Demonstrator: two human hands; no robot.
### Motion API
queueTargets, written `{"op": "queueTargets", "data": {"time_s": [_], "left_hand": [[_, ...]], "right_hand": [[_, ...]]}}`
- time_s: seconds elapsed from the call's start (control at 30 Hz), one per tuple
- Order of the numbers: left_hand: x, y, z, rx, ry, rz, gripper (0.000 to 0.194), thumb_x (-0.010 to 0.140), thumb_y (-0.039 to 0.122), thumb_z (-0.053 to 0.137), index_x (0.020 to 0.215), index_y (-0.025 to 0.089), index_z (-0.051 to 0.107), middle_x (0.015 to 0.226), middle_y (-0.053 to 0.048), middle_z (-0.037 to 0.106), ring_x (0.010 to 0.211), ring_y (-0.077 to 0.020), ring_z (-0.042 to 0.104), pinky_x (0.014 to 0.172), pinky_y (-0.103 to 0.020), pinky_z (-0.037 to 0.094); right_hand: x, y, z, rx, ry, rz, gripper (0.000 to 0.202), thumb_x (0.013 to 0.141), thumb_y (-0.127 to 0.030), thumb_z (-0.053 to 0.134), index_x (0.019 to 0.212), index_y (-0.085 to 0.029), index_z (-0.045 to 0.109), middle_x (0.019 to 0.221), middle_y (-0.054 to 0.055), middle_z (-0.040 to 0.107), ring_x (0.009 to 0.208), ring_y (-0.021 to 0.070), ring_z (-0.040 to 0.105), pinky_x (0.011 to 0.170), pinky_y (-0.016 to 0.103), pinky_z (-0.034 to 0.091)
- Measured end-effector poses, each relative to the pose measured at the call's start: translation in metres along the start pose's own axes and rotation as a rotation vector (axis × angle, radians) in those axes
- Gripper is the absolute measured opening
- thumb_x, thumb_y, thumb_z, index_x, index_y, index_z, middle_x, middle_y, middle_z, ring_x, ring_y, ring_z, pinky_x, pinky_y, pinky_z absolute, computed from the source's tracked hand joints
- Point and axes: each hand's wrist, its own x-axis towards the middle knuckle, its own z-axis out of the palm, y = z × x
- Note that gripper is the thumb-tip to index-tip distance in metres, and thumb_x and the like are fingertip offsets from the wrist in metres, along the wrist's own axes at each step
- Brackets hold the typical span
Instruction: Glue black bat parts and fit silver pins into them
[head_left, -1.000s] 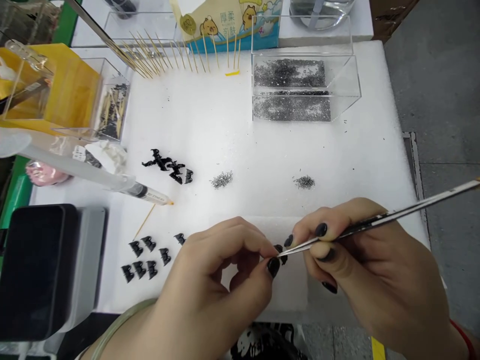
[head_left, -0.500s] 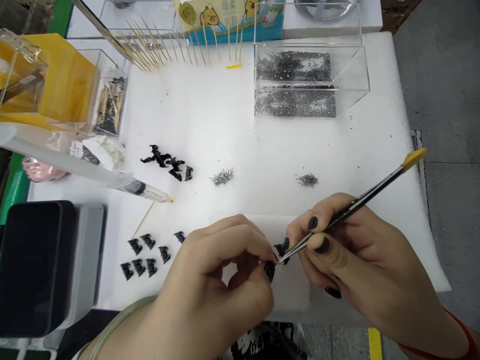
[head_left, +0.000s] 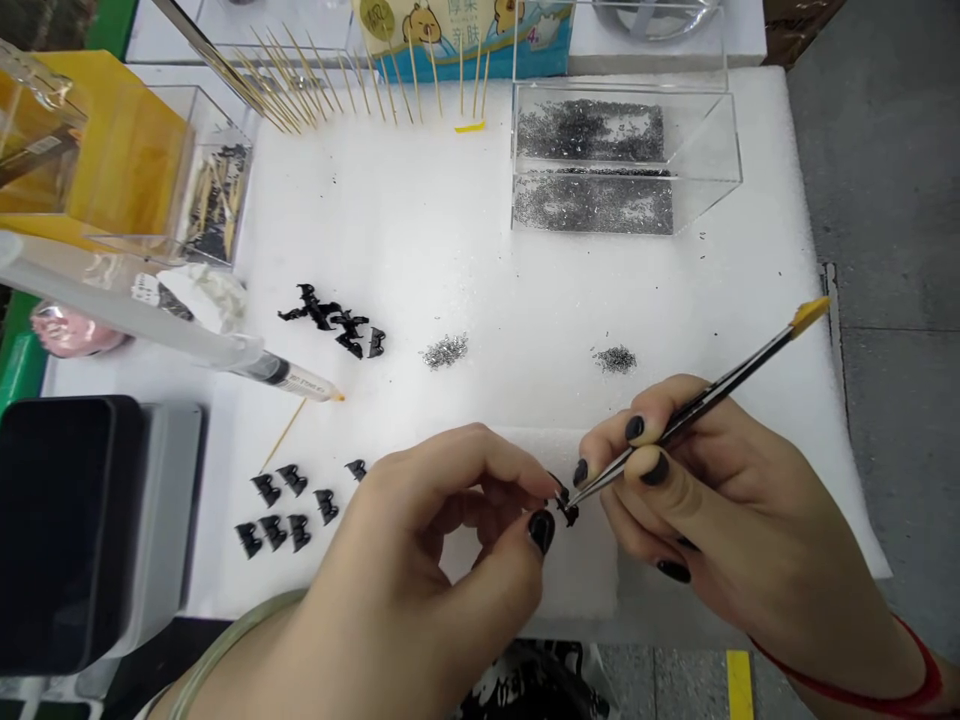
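Note:
My left hand (head_left: 442, 540) is closed, its thumb and forefinger at one small black bat-shaped piece (head_left: 568, 510); the fingertips partly hide how it is gripped. In my right hand (head_left: 712, 510) is a pair of dark tweezers (head_left: 694, 408) with a yellow rear end. Their metal tips touch or nearly touch the black piece beside my left fingertips. Whether the tips pinch a bead is too small to tell. Left of my hands, several similar black pieces (head_left: 274, 530) lie in loose rows on the white foam sheet (head_left: 420, 220).
A pile of black pieces (head_left: 330, 318) lies behind, near silvery beads (head_left: 445, 351) and darker beads (head_left: 615, 359). A clear bead box (head_left: 626, 205) stands at the back. Left are a syringe (head_left: 300, 380), a dark-screened device (head_left: 67, 530) and upright wooden sticks (head_left: 412, 75).
The tweezer tips have moved slightly right, from my left thumbnail to the black piece. My left thumb and forefinger have parted a little. The view has shifted slightly.

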Motion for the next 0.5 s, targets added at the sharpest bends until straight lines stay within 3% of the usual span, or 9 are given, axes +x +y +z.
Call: {"op": "queueTargets", "data": {"time_s": [0.13,0.27,0.5], "left_hand": [[-0.0006,-0.0005,-0.0005,-0.004,0.014,-0.005,0.017,0.071,0.013,0.066,0.081,0.024,0.073,0.072,0.0,0.07,0.067,-0.0153,0.067,0.056,-0.019,0.055],[0.0022,-0.0013,-0.0025,-0.03,-0.038,-0.021,0.003,0.079,0.02,0.07,0.08,0.023,0.071,0.068,0.0,0.07,0.061,-0.0128,0.065,0.051,-0.017,0.052],[0.0046,-0.0028,-0.0035,-0.034,-0.064,0.03,0.013,0.081,0.014,0.068,0.072,0.022,0.069,0.068,0.003,0.067,0.06,-0.0085,0.06,0.053,-0.012,0.048]], "right_hand": [[0.0007,0.0003,0.0007,0.018,-0.007,-0.007,0.01,0.1,-0.024,0.063,0.091,-0.022,0.059,0.083,-0.001,0.067,0.047,0.0032,0.042,0.044,0.017,0.036],[-0.0002,-0.0001,-0.0004,0.011,-0.023,0.007,0.01,0.1,-0.024,0.062,0.091,-0.021,0.058,0.085,-0.001,0.067,0.048,0.0031,0.044,0.046,0.018,0.037],[0.0004,-0.0014,-0.0012,0.013,-0.027,0.004,0.01,0.1,-0.025,0.062,0.091,-0.021,0.058,0.084,0.0,0.066,0.045,0.0027,0.042,0.045,0.019,0.036]]}}
